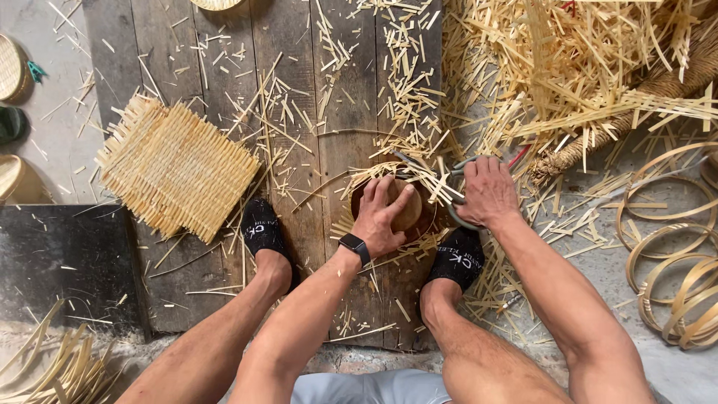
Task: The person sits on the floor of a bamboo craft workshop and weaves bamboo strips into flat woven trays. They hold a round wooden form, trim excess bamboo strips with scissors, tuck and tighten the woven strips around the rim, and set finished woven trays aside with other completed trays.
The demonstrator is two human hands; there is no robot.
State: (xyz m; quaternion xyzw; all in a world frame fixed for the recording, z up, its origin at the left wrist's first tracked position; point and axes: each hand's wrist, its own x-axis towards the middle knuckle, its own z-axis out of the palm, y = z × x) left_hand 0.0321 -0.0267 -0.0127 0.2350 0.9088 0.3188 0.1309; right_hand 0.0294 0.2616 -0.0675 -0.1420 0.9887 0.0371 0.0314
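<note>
My left hand (381, 213) presses down on a round brown wooden mould (410, 212) that sits in a small woven bamboo piece (396, 173) on the dark planks between my feet. A black watch is on that wrist. My right hand (488, 191) grips large grey shears (453, 173) whose blades reach into the strip ends at the mould's far edge. Loose strip ends stick out around the mould.
A flat square woven bamboo mat (176, 168) lies to the left. A big heap of bamboo strips (568, 67) and a thick rope lie at the upper right. Several bent bamboo hoops (673, 254) lie at the right. Small baskets (11, 67) stand at the left edge.
</note>
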